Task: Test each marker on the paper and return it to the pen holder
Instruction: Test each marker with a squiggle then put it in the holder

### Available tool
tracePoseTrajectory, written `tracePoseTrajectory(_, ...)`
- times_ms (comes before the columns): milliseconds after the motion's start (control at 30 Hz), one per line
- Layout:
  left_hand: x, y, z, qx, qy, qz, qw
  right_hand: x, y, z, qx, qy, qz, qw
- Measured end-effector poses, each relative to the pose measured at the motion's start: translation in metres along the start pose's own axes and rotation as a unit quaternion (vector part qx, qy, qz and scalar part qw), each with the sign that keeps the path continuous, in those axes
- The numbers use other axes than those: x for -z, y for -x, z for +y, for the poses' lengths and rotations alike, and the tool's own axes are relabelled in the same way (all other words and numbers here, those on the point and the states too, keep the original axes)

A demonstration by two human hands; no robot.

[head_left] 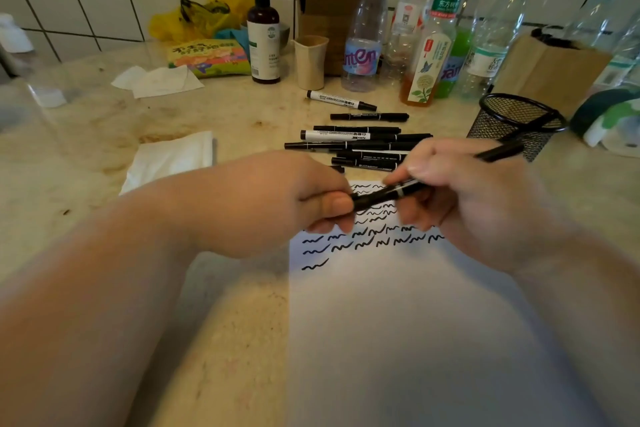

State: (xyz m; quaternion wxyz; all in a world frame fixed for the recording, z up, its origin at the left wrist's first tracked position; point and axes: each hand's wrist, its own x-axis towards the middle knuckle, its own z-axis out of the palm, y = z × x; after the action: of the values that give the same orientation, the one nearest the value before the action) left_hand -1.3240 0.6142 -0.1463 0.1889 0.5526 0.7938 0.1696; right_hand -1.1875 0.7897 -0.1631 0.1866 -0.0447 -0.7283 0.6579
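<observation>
Black marker [391, 192] held over a white sheet of paper [398, 305] covered in wavy black test strokes: the left hand [277, 204] pinches its near end between thumb and curled fingers, while the right hand [467, 198] grips the barrel, the far end poking out past the knuckles. More black markers [360, 146] lie loose on the beige stone surface [242, 322] just beyond the paper. A black mesh pen holder [517, 123] stands to their right.

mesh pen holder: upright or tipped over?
Tipped. The pen holder leans on the counter, its open rim tilted toward the camera. One dark marker seems to lie across the rim.
</observation>
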Motion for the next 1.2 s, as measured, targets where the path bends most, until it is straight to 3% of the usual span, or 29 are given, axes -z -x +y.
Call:
tracePoseTrajectory(133,0.009,0.002,-0.014,0.048,0.042,0.059,0.996,0.015,-0.001,-0.002,0.004,-0.031,0.063,0.998)
tracePoseTrajectory(267,0.000,-0.008,-0.013,0.063,-0.029,0.109,0.992,-0.002,0.005,-0.001,-0.074,0.059,-0.052,0.994)
tracePoseTrajectory(433,-0.011,-0.011,-0.020,0.060,-0.064,0.100,0.991,-0.013,0.005,0.005,-0.097,0.153,-0.018,0.983)
tracePoseTrajectory(967,-0.020,-0.013,-0.023,0.034,-0.044,0.095,0.994,-0.026,0.010,0.000,-0.124,0.189,-0.067,0.972)
tracePoseTrajectory(1200,-0.020,-0.013,-0.022,0.042,-0.035,0.092,0.994,-0.024,0.009,0.000,-0.138,0.201,-0.044,0.969)
